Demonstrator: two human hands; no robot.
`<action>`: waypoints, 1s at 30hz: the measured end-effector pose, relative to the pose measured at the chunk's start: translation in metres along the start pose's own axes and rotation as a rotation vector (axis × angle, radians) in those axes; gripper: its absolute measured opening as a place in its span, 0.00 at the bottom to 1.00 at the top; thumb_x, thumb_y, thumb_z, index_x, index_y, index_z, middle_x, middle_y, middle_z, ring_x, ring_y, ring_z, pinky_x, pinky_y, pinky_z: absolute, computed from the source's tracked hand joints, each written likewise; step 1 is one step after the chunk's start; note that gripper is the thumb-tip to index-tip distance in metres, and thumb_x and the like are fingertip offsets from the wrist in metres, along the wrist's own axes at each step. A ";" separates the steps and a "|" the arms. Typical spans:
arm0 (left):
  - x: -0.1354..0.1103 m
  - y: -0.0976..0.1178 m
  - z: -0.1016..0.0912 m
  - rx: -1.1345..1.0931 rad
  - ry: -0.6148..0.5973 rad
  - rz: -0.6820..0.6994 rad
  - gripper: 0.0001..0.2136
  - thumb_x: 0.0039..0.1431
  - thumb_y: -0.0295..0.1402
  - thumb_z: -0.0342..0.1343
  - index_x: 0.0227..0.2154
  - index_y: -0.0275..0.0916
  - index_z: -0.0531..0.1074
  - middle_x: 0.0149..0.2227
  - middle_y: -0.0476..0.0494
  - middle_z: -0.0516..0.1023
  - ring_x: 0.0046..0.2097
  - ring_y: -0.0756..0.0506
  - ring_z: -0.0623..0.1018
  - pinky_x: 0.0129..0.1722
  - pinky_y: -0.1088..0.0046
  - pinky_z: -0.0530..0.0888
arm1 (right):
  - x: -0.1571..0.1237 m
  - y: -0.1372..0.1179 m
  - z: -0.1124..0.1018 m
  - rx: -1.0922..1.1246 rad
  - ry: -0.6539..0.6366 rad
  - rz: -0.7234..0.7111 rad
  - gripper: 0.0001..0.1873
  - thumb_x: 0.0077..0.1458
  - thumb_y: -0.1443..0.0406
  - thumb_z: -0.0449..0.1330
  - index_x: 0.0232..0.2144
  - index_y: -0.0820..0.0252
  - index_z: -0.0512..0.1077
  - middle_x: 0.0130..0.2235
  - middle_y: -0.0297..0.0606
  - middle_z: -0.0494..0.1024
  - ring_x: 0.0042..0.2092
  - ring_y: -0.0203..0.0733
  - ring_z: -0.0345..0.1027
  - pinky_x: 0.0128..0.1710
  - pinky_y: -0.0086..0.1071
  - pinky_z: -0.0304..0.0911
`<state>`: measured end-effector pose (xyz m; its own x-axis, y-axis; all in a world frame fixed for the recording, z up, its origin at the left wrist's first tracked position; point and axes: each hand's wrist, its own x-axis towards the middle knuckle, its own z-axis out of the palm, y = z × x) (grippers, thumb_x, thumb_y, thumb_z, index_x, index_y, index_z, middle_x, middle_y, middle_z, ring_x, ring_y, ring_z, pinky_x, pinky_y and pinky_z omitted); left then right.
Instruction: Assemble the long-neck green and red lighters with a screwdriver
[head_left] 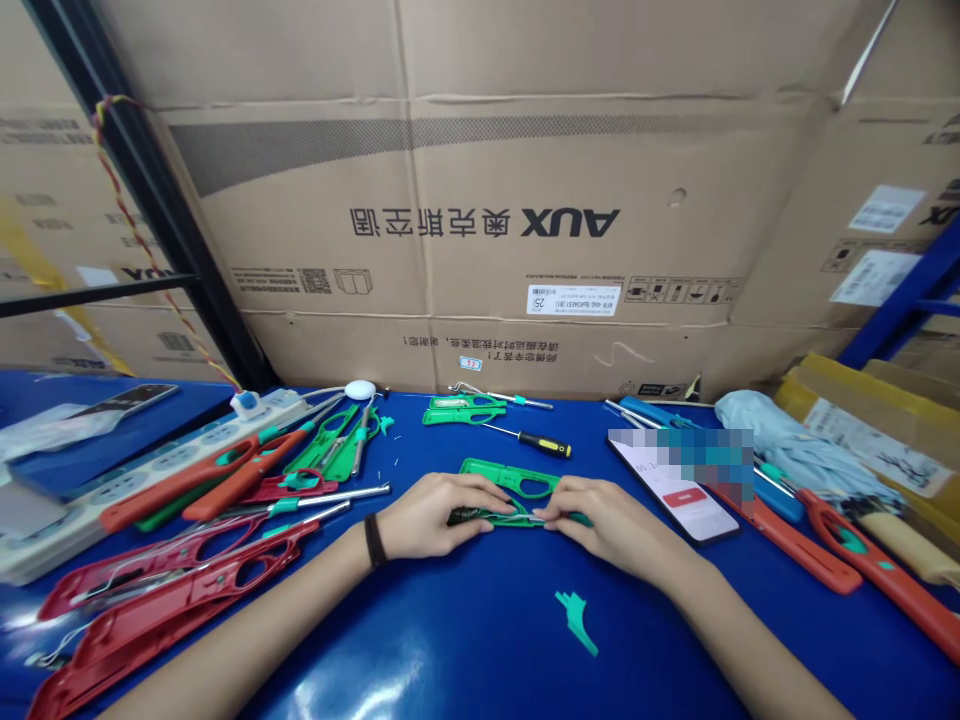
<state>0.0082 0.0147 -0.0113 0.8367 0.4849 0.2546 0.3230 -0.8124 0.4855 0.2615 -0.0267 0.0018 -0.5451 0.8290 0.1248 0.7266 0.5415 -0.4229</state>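
Head view: left hand [439, 515] and right hand [600, 520] pinch one green shell [511, 520] between narrowed fingertips. Just beyond fingers, partly hidden: one green cover [491, 468]; farther, one screwdriver [545, 443]. Nearer wearer: one teal piece [577, 622]. Right: one phone [675, 515]. Left: two long red shells [157, 620], one power strip [161, 455]. Blue table [465, 650] beneath; cardboard [465, 270] behind.

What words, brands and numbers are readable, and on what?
"AUX 奥克斯空调": central box, inverted.
"师傅您辛苦了!请在搬运时对我温柔些,谢谢您!": same box, inverted.
"KFR", "25": white label.
"AUX": left box.
Too small or blurred: phone screen, sticker, right labels, remaining print.
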 end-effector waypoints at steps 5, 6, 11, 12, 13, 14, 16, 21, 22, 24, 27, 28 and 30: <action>-0.001 -0.001 0.001 0.004 -0.002 0.003 0.15 0.61 0.30 0.53 0.50 0.47 0.70 0.51 0.49 0.73 0.50 0.48 0.74 0.51 0.72 0.69 | -0.002 -0.009 -0.001 -0.162 -0.056 0.003 0.13 0.60 0.69 0.51 0.35 0.56 0.76 0.38 0.38 0.76 0.37 0.41 0.72 0.37 0.30 0.64; -0.001 0.000 0.001 0.015 0.001 0.004 0.15 0.61 0.29 0.53 0.50 0.47 0.70 0.51 0.49 0.73 0.50 0.48 0.74 0.51 0.72 0.69 | -0.002 -0.012 0.000 -0.199 -0.073 0.008 0.14 0.59 0.70 0.51 0.37 0.56 0.76 0.38 0.39 0.76 0.37 0.41 0.72 0.37 0.30 0.64; -0.002 0.005 0.002 0.115 -0.004 0.018 0.16 0.61 0.27 0.50 0.50 0.48 0.70 0.52 0.52 0.72 0.49 0.49 0.75 0.48 0.76 0.70 | -0.005 -0.030 0.006 -0.387 -0.115 0.021 0.18 0.52 0.73 0.54 0.44 0.60 0.74 0.48 0.46 0.75 0.46 0.50 0.71 0.45 0.37 0.67; -0.002 0.006 0.002 0.147 -0.010 0.023 0.16 0.62 0.27 0.49 0.50 0.49 0.69 0.52 0.52 0.72 0.49 0.49 0.75 0.47 0.76 0.70 | -0.005 -0.033 0.008 -0.418 -0.112 0.018 0.19 0.51 0.73 0.54 0.45 0.62 0.74 0.51 0.48 0.73 0.48 0.52 0.70 0.47 0.39 0.66; -0.002 0.007 0.002 0.180 -0.017 0.027 0.16 0.62 0.27 0.48 0.50 0.50 0.69 0.52 0.52 0.72 0.48 0.48 0.75 0.46 0.76 0.71 | -0.005 -0.035 0.010 -0.437 -0.107 0.011 0.20 0.50 0.73 0.55 0.46 0.64 0.74 0.53 0.49 0.71 0.50 0.54 0.68 0.49 0.41 0.65; -0.003 0.008 0.003 0.214 -0.026 0.031 0.17 0.62 0.27 0.48 0.51 0.50 0.69 0.53 0.52 0.71 0.48 0.48 0.76 0.45 0.76 0.72 | -0.004 -0.036 0.012 -0.443 -0.104 0.001 0.20 0.49 0.73 0.54 0.46 0.65 0.74 0.55 0.49 0.70 0.51 0.54 0.67 0.50 0.42 0.64; -0.003 0.010 0.003 0.277 -0.044 0.041 0.19 0.61 0.26 0.47 0.52 0.51 0.67 0.53 0.51 0.71 0.47 0.48 0.76 0.43 0.76 0.73 | -0.003 -0.037 0.015 -0.417 -0.096 -0.019 0.19 0.49 0.74 0.53 0.44 0.66 0.75 0.56 0.48 0.69 0.52 0.54 0.67 0.52 0.42 0.63; -0.003 0.015 0.003 0.382 -0.062 0.079 0.19 0.60 0.24 0.46 0.52 0.47 0.66 0.55 0.48 0.69 0.50 0.46 0.74 0.43 0.75 0.73 | -0.002 -0.033 0.015 -0.338 -0.071 -0.012 0.20 0.49 0.74 0.53 0.45 0.65 0.75 0.53 0.46 0.72 0.51 0.52 0.68 0.54 0.42 0.61; -0.003 0.016 0.003 0.396 -0.059 0.084 0.19 0.60 0.24 0.46 0.52 0.46 0.66 0.55 0.47 0.68 0.50 0.45 0.74 0.43 0.74 0.73 | -0.002 -0.032 0.014 -0.320 -0.067 -0.011 0.21 0.49 0.74 0.53 0.45 0.65 0.75 0.53 0.46 0.72 0.51 0.51 0.68 0.54 0.42 0.60; -0.003 0.018 0.004 0.427 -0.062 0.091 0.19 0.60 0.25 0.46 0.52 0.46 0.66 0.56 0.46 0.67 0.52 0.45 0.73 0.44 0.74 0.74 | -0.002 -0.033 0.012 -0.285 -0.066 -0.006 0.20 0.49 0.74 0.53 0.44 0.65 0.75 0.53 0.47 0.72 0.53 0.51 0.67 0.55 0.41 0.60; -0.003 0.020 0.005 0.464 -0.067 0.097 0.18 0.61 0.26 0.46 0.53 0.46 0.66 0.58 0.44 0.64 0.53 0.44 0.72 0.42 0.74 0.74 | -0.002 -0.034 0.010 -0.259 -0.071 0.012 0.19 0.49 0.73 0.53 0.43 0.66 0.75 0.53 0.48 0.72 0.54 0.51 0.66 0.55 0.41 0.58; -0.003 0.021 0.005 0.470 -0.063 0.100 0.18 0.61 0.26 0.46 0.53 0.46 0.66 0.58 0.44 0.64 0.53 0.44 0.72 0.41 0.75 0.75 | -0.003 -0.034 0.009 -0.250 -0.066 0.020 0.19 0.50 0.73 0.53 0.44 0.65 0.75 0.53 0.48 0.72 0.54 0.50 0.65 0.56 0.40 0.58; -0.004 0.020 0.004 0.469 -0.049 0.110 0.19 0.61 0.26 0.46 0.53 0.46 0.66 0.58 0.44 0.64 0.53 0.44 0.72 0.41 0.75 0.75 | -0.006 -0.032 0.007 -0.219 -0.044 0.038 0.19 0.51 0.72 0.53 0.45 0.63 0.75 0.53 0.46 0.72 0.55 0.49 0.65 0.56 0.40 0.57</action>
<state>0.0135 -0.0050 -0.0061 0.8933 0.3813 0.2378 0.3868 -0.9218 0.0251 0.2386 -0.0503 0.0089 -0.5301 0.8450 0.0708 0.8177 0.5315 -0.2212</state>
